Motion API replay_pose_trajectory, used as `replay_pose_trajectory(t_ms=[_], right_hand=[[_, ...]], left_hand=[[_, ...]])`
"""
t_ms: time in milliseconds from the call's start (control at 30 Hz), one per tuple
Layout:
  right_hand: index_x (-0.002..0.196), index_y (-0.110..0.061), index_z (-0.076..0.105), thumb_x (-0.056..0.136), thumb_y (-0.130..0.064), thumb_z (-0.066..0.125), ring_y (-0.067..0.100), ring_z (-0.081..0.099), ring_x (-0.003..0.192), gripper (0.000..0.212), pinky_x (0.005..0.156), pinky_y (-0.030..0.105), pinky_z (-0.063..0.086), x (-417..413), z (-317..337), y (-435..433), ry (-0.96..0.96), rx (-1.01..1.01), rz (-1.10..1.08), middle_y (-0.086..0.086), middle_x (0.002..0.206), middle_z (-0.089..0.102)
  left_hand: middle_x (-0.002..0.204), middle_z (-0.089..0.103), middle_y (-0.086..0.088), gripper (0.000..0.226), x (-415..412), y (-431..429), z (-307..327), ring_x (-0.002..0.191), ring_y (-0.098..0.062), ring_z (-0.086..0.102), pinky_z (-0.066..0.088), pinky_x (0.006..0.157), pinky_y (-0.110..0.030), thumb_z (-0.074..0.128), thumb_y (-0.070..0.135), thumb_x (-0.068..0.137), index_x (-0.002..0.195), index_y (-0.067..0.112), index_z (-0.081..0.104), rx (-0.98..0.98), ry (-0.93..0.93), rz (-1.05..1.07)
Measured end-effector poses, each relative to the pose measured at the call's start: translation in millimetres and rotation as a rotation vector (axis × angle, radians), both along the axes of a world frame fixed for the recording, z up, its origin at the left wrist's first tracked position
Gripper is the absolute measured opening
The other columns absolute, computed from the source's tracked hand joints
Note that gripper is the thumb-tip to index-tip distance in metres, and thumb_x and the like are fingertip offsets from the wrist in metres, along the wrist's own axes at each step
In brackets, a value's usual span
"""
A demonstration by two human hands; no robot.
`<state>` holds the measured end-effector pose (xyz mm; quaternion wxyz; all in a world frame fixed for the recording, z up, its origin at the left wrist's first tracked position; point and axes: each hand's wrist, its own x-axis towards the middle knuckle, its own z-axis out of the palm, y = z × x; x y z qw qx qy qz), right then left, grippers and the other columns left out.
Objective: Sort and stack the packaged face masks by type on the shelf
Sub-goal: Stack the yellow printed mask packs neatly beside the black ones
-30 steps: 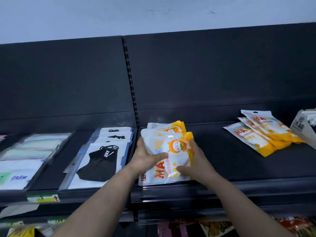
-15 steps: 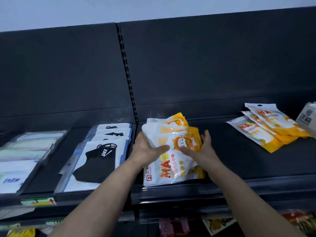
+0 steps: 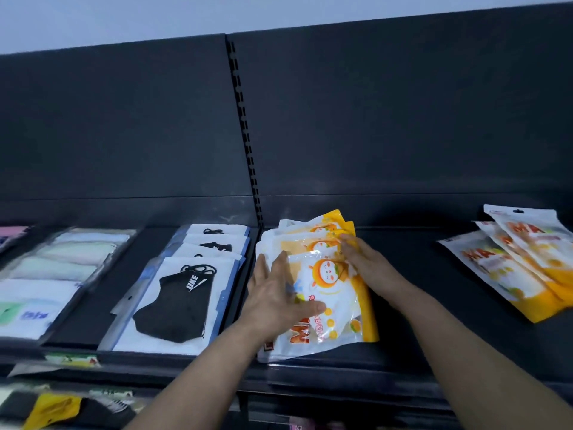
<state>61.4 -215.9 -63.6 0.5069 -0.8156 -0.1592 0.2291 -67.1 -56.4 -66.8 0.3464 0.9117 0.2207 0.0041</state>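
A stack of orange-and-white mask packets (image 3: pixel 328 287) lies on the dark shelf (image 3: pixel 418 321), just right of the slotted upright. My left hand (image 3: pixel 276 296) lies flat on the stack's left side, fingers spread. My right hand (image 3: pixel 366 262) rests with flat fingers on the stack's right upper edge. Neither hand grips a packet. A second loose group of the same orange packets (image 3: pixel 527 268) lies fanned out at the far right. Left of the upright sits a stack of black-mask packets (image 3: pixel 183 299).
Pale green and white mask packets (image 3: pixel 52 268) lie in rows at the far left. A lower shelf with more goods (image 3: pixel 52 408) shows below. The shelf's front lip (image 3: pixel 341 380) runs across the bottom. Bare shelf lies between the two orange groups.
Both hands have loosened from holding the stack's sides and now lie flat on top of it. The camera has tilted and shifted, so the shelf sits lower in view.
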Motion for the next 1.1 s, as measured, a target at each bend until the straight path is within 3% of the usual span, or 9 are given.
replay_pose_trajectory(t_ms=[100, 233, 333, 433, 600, 700, 833, 967, 1100], right_hand=[[0.14, -0.05, 0.029, 0.084, -0.073, 0.037, 0.016, 0.059, 0.112, 0.062, 0.1, 0.038, 0.044, -0.5, 1.1, -7.2, -0.085, -0.121, 0.04, -0.007, 0.126, 0.061], [0.146, -0.045, 0.012, 0.066, -0.093, 0.028, 0.021, 0.053, 0.122, 0.094, 0.102, 0.048, 0.042, -7.8, -3.4, -17.7, -0.227, -0.279, 0.096, -0.009, 0.138, 0.052], [0.151, -0.031, 0.006, 0.079, -0.08, 0.029, 0.027, 0.025, 0.141, 0.089, 0.11, 0.053, 0.023, -7.7, 10.0, -17.0, -0.542, -0.533, 0.083, -0.001, 0.159, 0.017], [0.15, -0.028, 0.017, 0.089, -0.066, 0.035, 0.022, 0.014, 0.146, 0.075, 0.112, 0.051, 0.021, -1.4, 28.3, -6.5, -0.772, -0.552, 0.1, -0.001, 0.159, 0.015], [0.143, -0.033, 0.037, 0.094, -0.055, 0.034, 0.017, 0.013, 0.147, 0.054, 0.116, 0.046, 0.019, 13.7, 34.5, 21.7, -0.787, -0.605, 0.279, -0.005, 0.157, 0.022], [0.136, -0.03, 0.047, 0.098, -0.049, 0.031, 0.017, 0.027, 0.141, 0.046, 0.107, 0.044, 0.031, 11.5, 32.7, 30.2, -0.756, -0.665, 0.386, -0.006, 0.151, 0.037], [0.125, -0.027, 0.057, 0.097, -0.05, 0.032, 0.015, 0.045, 0.126, 0.044, 0.098, 0.043, 0.038, 3.1, 32.8, 23.7, -0.782, -0.683, 0.331, -0.007, 0.136, 0.053], [0.137, -0.029, 0.045, 0.096, -0.053, 0.033, 0.014, 0.033, 0.137, 0.049, 0.108, 0.043, 0.028, -4.3, 41.6, 9.3, -0.779, -0.596, 0.251, -0.008, 0.149, 0.039], [0.135, -0.028, 0.047, 0.098, -0.042, 0.037, 0.016, 0.023, 0.144, 0.041, 0.113, 0.044, 0.025, -2.7, 49.4, -27.2, -0.794, -0.546, 0.135, -0.004, 0.15, 0.038]], left_hand=[[0.159, -0.018, 0.004, 0.121, 3.1, -0.7, 1.3, 0.149, -0.027, -0.003, 0.018, 0.117, -0.044, 0.08, 0.06, 0.062, 0.151, 0.038, 0.001, 0.006, 0.038, 0.014], [0.16, -0.019, 0.003, 0.121, 6.5, -6.0, 4.2, 0.149, -0.026, -0.003, 0.019, 0.117, -0.044, 0.082, 0.055, 0.063, 0.152, 0.036, 0.001, 0.025, 0.075, 0.001], [0.159, -0.024, 0.003, 0.124, 7.7, -6.2, 12.4, 0.148, -0.026, -0.013, 0.011, 0.118, -0.047, 0.081, 0.058, 0.062, 0.151, 0.038, -0.002, 0.101, 0.107, -0.005], [0.158, -0.027, 0.006, 0.122, 10.1, -6.3, 19.0, 0.146, -0.024, -0.023, 0.0, 0.119, -0.054, 0.077, 0.065, 0.061, 0.149, 0.044, -0.006, 0.289, 0.11, -0.132], [0.161, -0.017, 0.004, 0.114, 12.5, -11.7, 22.9, 0.144, -0.026, -0.027, -0.009, 0.115, -0.061, 0.075, 0.064, 0.065, 0.149, 0.047, -0.001, 0.364, 0.161, -0.306], [0.162, -0.011, 0.003, 0.112, 12.4, -12.4, 24.1, 0.145, -0.027, -0.025, -0.01, 0.114, -0.063, 0.074, 0.063, 0.067, 0.149, 0.047, 0.0, 0.368, 0.189, -0.321], [0.162, -0.006, 0.004, 0.112, 11.0, -10.3, 30.1, 0.147, -0.026, -0.022, -0.008, 0.115, -0.062, 0.076, 0.06, 0.067, 0.151, 0.041, 0.003, 0.362, 0.207, -0.363], [0.162, -0.004, 0.006, 0.107, 19.1, -15.1, 42.5, 0.148, -0.02, -0.016, -0.001, 0.118, -0.059, 0.071, 0.06, 0.073, 0.152, 0.028, 0.007, 0.299, 0.147, -0.321], [0.16, 0.017, 0.002, 0.08, 41.5, -37.0, 49.4, 0.149, -0.02, 0.006, 0.017, 0.118, -0.05, 0.057, 0.052, 0.089, 0.151, 0.021, 0.019, 0.358, -0.021, -0.308]])
